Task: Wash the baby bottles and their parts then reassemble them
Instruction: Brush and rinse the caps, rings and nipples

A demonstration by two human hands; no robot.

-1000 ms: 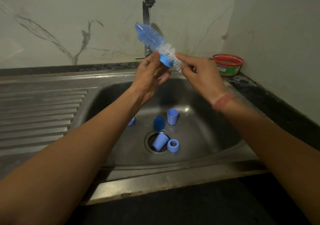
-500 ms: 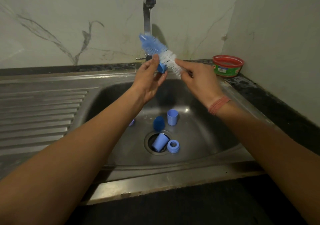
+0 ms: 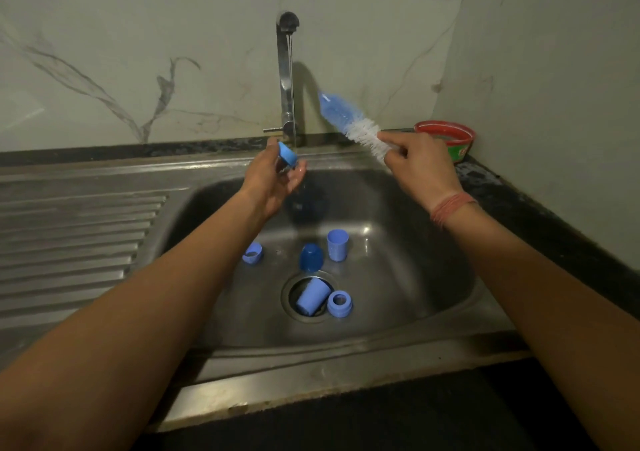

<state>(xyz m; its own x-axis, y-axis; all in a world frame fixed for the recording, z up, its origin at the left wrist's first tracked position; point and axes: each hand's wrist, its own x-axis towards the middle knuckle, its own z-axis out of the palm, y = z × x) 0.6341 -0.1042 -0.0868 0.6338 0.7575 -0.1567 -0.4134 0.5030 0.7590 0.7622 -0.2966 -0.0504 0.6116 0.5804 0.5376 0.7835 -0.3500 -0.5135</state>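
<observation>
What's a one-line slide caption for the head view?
Left hand rinses a blue cap under the tap; right hand holds the brush aside.

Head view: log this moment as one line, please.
left hand: holds blue ring under tap stream | right hand: grips bottle brush, off to the side | five blue parts in sink

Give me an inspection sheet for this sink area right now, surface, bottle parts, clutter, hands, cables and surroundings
Surface: steel sink, wet; tap running.
Job's things: upright cup, dark blue cap, ring, cup lying over the drain, collar beside it.
Clutter: red tub on the counter, right rear.
Hands: left hand holds a small blue part under the stream; right hand grips the bottle brush.
Cables: nothing seen.
Surroundings: marble wall, ribbed drainboard.
</observation>
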